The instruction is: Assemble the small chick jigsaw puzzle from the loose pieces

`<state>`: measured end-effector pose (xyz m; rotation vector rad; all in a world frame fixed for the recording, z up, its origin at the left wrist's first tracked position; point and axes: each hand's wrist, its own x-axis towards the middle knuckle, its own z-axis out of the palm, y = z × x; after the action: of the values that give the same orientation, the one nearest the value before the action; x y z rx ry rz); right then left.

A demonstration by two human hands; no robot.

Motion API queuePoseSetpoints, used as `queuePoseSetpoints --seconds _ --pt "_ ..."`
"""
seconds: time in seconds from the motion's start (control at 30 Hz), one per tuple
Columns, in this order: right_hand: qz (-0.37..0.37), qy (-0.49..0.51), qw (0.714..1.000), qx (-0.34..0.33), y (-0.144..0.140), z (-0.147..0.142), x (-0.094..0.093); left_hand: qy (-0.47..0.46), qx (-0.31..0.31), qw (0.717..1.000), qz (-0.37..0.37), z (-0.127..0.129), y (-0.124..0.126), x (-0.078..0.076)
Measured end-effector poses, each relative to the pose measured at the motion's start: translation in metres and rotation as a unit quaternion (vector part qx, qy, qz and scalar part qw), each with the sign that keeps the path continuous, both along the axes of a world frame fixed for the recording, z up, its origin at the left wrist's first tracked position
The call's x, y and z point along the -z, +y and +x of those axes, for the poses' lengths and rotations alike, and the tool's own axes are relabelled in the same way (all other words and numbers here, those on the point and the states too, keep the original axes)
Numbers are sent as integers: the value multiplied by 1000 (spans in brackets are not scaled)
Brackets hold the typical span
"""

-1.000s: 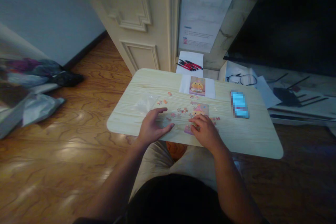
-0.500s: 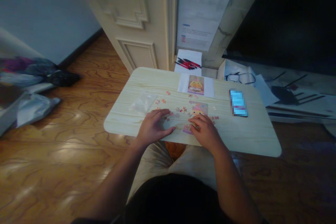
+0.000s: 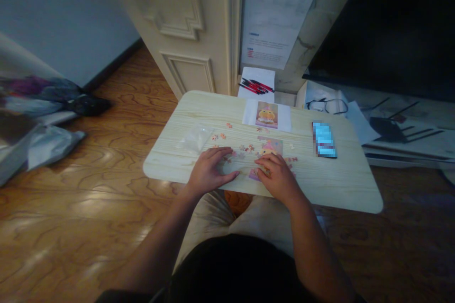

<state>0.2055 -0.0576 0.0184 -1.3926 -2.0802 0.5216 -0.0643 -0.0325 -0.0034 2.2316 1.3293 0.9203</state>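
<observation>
The left hand (image 3: 209, 170) is laid flat and open on the table (image 3: 334, 184) among loose pieces (image 3: 245, 149); the right hand (image 3: 279, 177), fingers curled, is pressed on the puzzle (image 3: 272, 146) near the middle; whether a piece is pinched cannot be told.

Our right hand (image 3: 278, 178) covers the near part of the half-built pink and yellow jigsaw (image 3: 269, 148). Whether either grip pinches a piece, we cannot tell. The loose pieces (image 3: 242, 150) are too small to read, and the blue rectangle (image 3: 324, 140) is blurred.

Dim room, wood floor (image 3: 88, 184), panelled door (image 3: 185, 33)
</observation>
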Motion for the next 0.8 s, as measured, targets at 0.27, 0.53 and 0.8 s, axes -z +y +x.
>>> queuePoseSetpoints --seconds 0.27,0.53,0.8 --pt "-9 -3 1000 5 -2 2 0 14 2 1000 4 0 1 1" --pt "2 11 1000 -6 -5 -3 3 57 34 998 -2 1 -1 -2" --pt "1 16 999 -31 -5 -11 5 72 49 996 -13 2 -2 -6"
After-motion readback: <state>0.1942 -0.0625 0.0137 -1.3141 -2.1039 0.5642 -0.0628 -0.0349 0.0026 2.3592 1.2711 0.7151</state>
